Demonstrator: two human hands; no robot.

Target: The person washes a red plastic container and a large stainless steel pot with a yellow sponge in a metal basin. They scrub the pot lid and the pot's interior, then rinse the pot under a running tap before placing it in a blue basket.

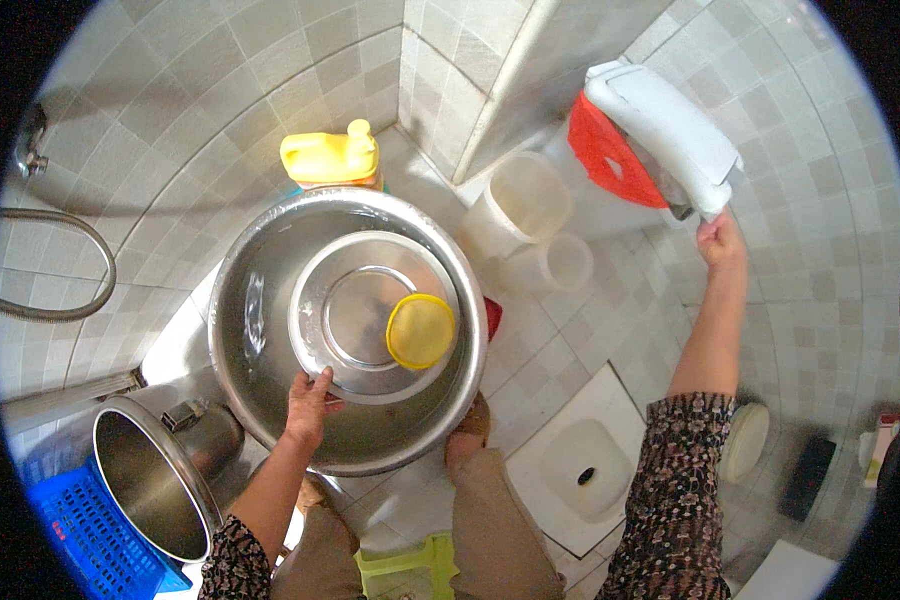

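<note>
My left hand (309, 409) grips the near-left rim of a round stainless steel dish (367, 319), thumb on top and fingers under the edge. This dish is inside or over a large steel basin (229, 390). A round yellow-rimmed item (420, 331), perhaps a strainer or lid, lies on the dish's right side. At the far right, my right hand (722, 238) is closed at the lower end of a white plastic box (660, 127), possibly a cistern by the tiled wall. Its fingertips are partly hidden. A red plastic piece (616, 157) shows beside the box.
A yellow jug (330, 157) stands behind the basin. Two translucent containers (529, 196) (570, 262) are to its right. A squat toilet pan (589, 469) lies in the floor. At left are a steel pot (150, 480), a blue basket (101, 532) and a hose (105, 255). A green stool (442, 559) is below.
</note>
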